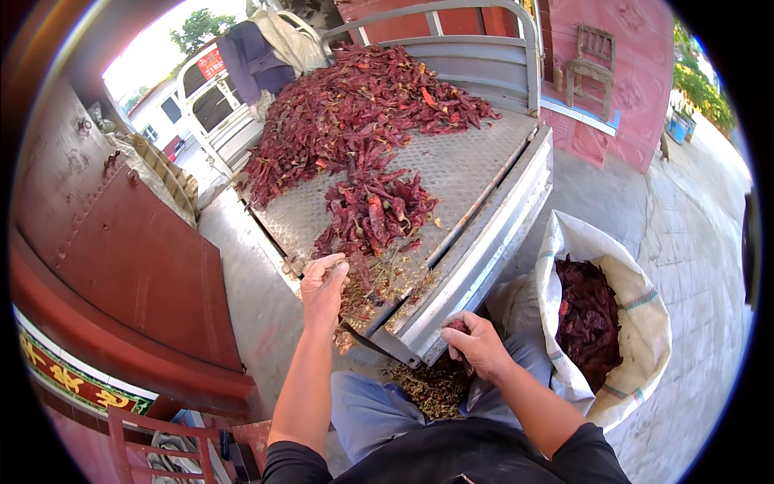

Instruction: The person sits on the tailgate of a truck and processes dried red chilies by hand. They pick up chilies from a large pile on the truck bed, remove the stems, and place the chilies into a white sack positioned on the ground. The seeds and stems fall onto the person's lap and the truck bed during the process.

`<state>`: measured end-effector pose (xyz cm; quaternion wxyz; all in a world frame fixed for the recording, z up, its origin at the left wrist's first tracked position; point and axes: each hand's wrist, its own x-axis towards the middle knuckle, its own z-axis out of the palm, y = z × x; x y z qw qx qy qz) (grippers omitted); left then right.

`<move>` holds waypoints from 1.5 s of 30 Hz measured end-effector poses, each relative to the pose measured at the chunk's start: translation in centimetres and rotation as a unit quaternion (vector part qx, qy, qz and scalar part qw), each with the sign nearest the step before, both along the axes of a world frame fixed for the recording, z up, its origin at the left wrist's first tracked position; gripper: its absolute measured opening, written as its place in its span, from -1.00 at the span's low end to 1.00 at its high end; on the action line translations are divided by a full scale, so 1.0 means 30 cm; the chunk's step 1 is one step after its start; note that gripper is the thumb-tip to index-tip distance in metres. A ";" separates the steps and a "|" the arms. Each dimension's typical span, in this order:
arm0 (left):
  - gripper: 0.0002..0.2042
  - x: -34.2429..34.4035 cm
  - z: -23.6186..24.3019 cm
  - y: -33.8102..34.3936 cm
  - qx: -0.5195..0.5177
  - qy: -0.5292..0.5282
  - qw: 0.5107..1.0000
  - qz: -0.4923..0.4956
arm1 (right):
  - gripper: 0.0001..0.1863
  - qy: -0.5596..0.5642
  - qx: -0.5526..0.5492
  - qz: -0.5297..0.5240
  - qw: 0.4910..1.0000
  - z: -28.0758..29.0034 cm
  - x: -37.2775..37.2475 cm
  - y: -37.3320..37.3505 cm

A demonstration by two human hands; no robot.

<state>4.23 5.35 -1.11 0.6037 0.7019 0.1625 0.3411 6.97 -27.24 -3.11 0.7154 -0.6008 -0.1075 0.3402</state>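
Observation:
Dried red chili peppers lie in a large pile (355,105) across the far part of a metal truck bed (476,157). A smaller heap of chilies (375,214) spreads nearer to me. My left hand (322,286) is at the bed's near edge beside that heap, thumb and fingers pinched together; what they hold is too small to make out. Lower and to the right, in front of the bed's corner, my right hand (477,345) is closed around a dark red dried chili (458,325), partly hidden by the fingers.
A white woven sack (655,331), its mouth open, holds dark red chilies (588,315) at my right. Stems and scraps (435,389) lie between my legs. The bed's raised metal side (476,274) runs beside my right hand. A red metal door (145,266) stands left.

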 end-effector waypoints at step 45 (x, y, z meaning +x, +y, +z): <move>-0.68 0.160 -0.002 -0.163 0.421 0.241 0.874 -0.025 | -0.76 -0.430 -0.360 -0.242 0.791 -0.028 0.242 -0.668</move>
